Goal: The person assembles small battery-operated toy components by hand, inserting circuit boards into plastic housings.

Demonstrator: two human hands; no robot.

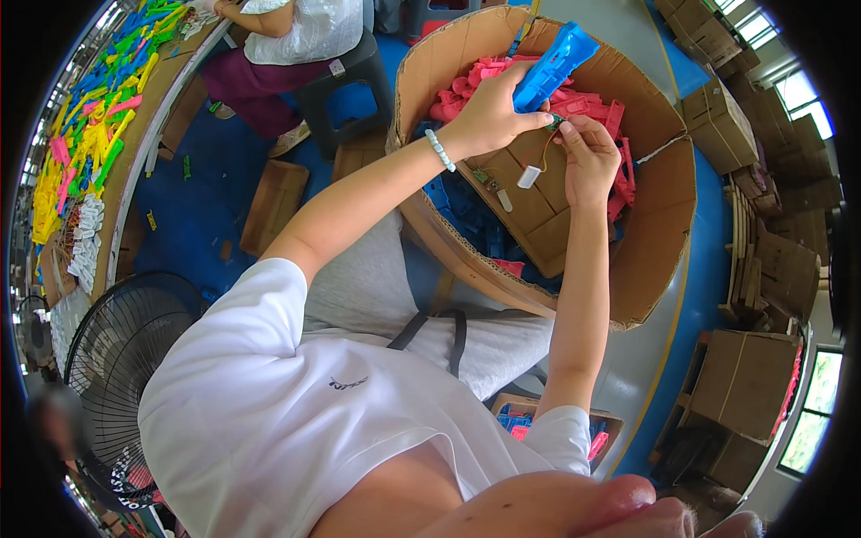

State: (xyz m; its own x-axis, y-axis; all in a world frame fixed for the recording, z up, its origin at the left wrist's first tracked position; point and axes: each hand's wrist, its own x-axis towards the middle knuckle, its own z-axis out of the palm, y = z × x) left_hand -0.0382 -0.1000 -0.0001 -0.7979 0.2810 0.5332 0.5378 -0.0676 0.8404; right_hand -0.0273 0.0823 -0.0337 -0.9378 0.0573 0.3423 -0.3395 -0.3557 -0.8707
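My left hand [491, 115] grips a blue plastic shell [558, 68], long and hollow with ribs inside, tilted up and to the right. Close by its lower end, my right hand [590, 163] pinches a small green circuit board [555, 122]. Thin coloured wires run down from the board to a white rectangular piece [529, 177], which dangles free. Below both hands lies a cardboard sheet [540, 235], with a few small electronic parts [490, 184] on it. Whether the board touches the shell is hard to make out.
A large cardboard box [659, 238] surrounds my hands, holding pink plastic shells [622, 117] and blue ones [480, 224]. To the left stand a black fan [134, 327] and a long table heaped with coloured parts [103, 134]. Another person sits on a dark stool [345, 94].
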